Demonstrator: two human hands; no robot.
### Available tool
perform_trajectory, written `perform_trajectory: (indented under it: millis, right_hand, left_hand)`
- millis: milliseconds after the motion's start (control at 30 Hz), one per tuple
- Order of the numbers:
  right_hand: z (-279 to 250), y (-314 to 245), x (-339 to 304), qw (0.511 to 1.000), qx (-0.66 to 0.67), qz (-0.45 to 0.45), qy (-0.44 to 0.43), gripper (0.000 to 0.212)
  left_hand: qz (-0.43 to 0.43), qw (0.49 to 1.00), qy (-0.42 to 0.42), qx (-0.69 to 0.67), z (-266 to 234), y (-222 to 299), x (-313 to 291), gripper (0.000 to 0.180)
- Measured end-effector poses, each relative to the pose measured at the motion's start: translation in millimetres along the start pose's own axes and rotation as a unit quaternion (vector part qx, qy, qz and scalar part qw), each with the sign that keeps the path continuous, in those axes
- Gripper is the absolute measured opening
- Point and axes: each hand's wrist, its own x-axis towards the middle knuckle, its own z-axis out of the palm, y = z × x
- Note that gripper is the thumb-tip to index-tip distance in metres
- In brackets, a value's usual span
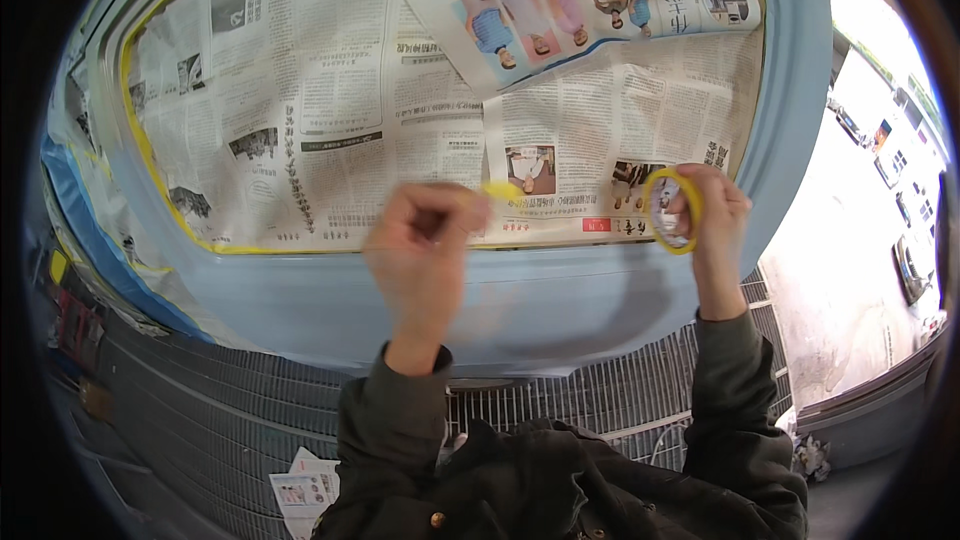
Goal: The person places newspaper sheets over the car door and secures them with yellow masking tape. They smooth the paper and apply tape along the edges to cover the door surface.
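My right hand (718, 225) is closed around a roll of yellow masking tape (656, 198), with its open ring facing left. To the left, my left hand (420, 255) is blurred by motion, its fingers pinched. A short piece of yellow tape (499, 189) shows at those fingertips. Both hands hover over the lower edge of newspaper sheets (390, 165) that cover the opening of a light-blue car body panel (300, 290). Yellow tape runs along the left and lower borders of the paper. A colour newspaper page (560, 15) overlaps the others at the upper right.
Below the panel lies a slatted metal grate floor (560, 405). Loose printed paper (305, 495) rests on it at the lower left. Blue sheeting (125, 240) hangs along the panel's left side. Bright ground with parked cars (910, 265) appears at the right.
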Motion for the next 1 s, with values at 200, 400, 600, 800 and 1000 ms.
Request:
perform_trajectory:
  millis: [200,400,600,800,1000]
  right_hand:
    - [-12.2,19.8,-26.4,0.997,0.071,0.006,0.016,0.025]
    - [-18.6,34.5,-41.2,0.996,0.084,0.018,0.003,0.024]
    - [-34.4,40.4,-41.2,0.996,0.083,0.015,-0.002,0.024]
    - [-43.5,51.9,-43.7,0.993,0.111,0.025,-0.021,0.024]
    - [-43.1,64.7,-49.8,0.994,0.104,0.012,-0.039,0.023]
  left_hand:
    - [-0.052,0.984,0.085,0.151,21.7,-54.1,72.9,0.026]
    - [-0.038,0.963,0.151,0.22,44.6,-77.2,90.0,0.028]
    - [0.006,0.933,0.168,0.318,49.7,-91.1,97.3,0.034]
    - [0.109,0.871,0.142,0.457,43.5,-84.6,101.7,0.039]
    - [0.112,0.828,0.146,0.53,36.3,-80.9,105.0,0.048]
